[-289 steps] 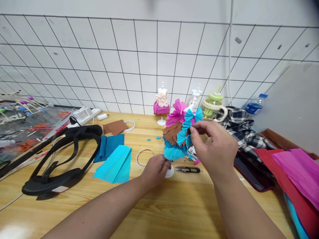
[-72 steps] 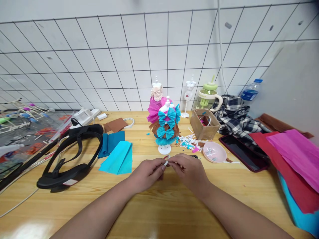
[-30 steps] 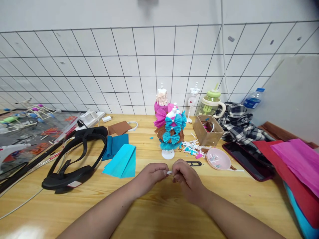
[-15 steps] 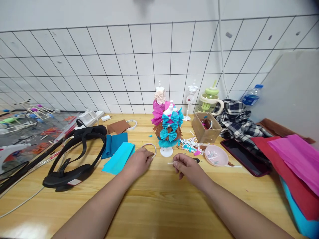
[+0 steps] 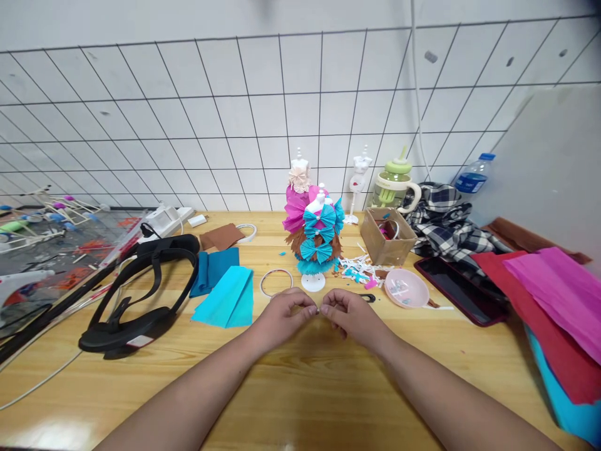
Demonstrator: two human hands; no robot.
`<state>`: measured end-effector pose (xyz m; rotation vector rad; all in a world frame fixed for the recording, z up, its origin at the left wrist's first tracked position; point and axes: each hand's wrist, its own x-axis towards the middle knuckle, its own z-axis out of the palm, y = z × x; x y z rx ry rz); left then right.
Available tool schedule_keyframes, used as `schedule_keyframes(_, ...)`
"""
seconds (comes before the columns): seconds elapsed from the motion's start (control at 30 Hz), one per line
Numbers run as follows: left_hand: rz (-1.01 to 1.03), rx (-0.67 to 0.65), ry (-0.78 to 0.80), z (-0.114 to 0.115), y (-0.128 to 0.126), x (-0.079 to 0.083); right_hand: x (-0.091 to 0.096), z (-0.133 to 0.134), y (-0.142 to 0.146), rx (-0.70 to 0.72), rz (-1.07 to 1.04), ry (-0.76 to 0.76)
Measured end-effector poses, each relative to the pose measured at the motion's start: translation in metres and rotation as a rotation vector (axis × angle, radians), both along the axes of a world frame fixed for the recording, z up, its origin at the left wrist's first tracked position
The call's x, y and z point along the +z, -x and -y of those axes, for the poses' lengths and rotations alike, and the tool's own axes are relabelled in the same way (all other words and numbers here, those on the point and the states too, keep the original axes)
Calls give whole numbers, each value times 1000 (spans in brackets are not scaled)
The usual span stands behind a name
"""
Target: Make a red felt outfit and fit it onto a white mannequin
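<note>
Pinches a tiny scrap [image 5: 318, 310], too small to identify, with tightly closed left hand [image 5: 283, 318] and right hand [image 5: 355, 316], nearer than the paper-frilled mannequin [image 5: 316, 237].

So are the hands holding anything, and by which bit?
Can't tell: the left hand and right hand nearly meet at the fingers, but anything pinched there is too small to make out.
</note>
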<state>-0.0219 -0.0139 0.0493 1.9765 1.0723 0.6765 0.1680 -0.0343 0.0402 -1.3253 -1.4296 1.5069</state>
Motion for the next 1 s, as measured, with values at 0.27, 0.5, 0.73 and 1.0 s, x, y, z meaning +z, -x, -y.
schedule_keyframes(0.27,-6,-83,-364,5,-1,1,-3,0,1,4,233,-216)
schedule_keyframes(0.5,139,106,117,4,-6,3,4,-2,-14,-172,501,-615)
schedule_keyframes(0.73,498,40,625,7,-5,-2,1,6,-13,-47,743,-927)
schedule_keyframes(1.0,297,33,332,7,-7,0,2,6,-8,-114,710,-899)
